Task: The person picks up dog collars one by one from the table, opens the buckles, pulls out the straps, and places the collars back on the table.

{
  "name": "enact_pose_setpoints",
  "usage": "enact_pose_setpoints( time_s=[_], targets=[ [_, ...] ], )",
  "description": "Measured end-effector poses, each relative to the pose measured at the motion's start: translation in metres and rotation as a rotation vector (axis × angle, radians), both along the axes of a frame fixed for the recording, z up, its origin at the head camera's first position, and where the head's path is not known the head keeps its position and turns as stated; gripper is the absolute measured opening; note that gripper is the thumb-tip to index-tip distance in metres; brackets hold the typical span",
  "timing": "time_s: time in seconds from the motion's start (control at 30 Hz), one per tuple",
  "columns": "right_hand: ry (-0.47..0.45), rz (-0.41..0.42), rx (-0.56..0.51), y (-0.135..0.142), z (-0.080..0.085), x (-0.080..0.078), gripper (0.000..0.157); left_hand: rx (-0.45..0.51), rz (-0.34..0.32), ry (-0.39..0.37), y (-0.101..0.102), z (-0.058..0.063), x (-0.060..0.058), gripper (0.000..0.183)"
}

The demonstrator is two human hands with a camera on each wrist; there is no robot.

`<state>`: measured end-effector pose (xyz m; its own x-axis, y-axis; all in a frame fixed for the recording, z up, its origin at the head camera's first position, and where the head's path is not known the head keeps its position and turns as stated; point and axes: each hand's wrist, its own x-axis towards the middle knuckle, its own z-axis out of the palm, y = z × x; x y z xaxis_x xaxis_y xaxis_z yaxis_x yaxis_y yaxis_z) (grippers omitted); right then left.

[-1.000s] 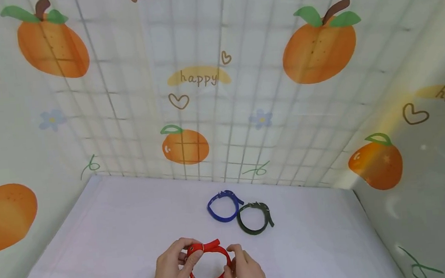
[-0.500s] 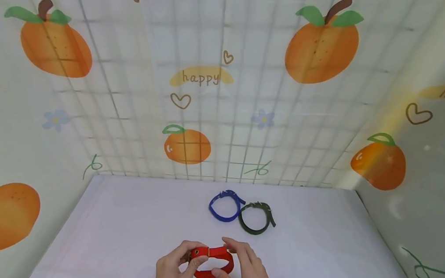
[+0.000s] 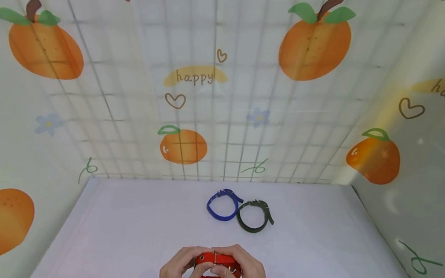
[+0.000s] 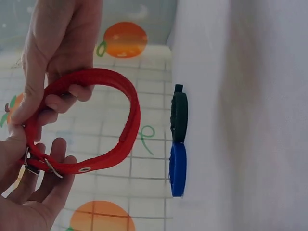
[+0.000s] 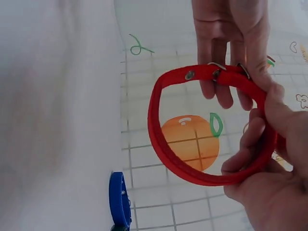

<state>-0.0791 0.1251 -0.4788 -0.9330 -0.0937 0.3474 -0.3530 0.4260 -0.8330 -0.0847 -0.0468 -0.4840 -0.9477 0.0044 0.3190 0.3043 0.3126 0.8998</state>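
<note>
A red buckled strap that looks like a pet collar (image 3: 225, 259) is held up in both hands, closed into a loop. My left hand (image 3: 177, 273) pinches it beside the metal buckle and eyelet. My right hand (image 3: 246, 269) pinches the strap on the other side of the buckle, and the thumbs nearly meet at the front. In the left wrist view the loop of the red collar (image 4: 134, 108) stands wide, with the metal fittings at the left-hand fingers. The right wrist view shows the red collar (image 5: 155, 120) with fingers of both hands around its upper and right parts.
Beyond the hands a blue collar (image 3: 224, 219) and a dark green collar (image 3: 254, 230) lie on the white tabletop (image 3: 135, 226), touching or nearly touching. A curtain-like wall (image 3: 271, 148) with orange prints rises behind the table, with walls at both sides.
My right hand has moved left along the red collar to its strap beside the buckle, closer to my left hand. The collar has tipped so its band faces up. Blue and green collars stay put.
</note>
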Motion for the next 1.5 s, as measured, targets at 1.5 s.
enact_pose_setpoints(
  time_s=[1.5],
  targets=[
    [-0.039, -0.071, 0.086, 0.004, 0.036, -0.03, 0.025, 0.273, -0.141, -0.212, 0.009, 0.028, -0.029, 0.025]
  ],
)
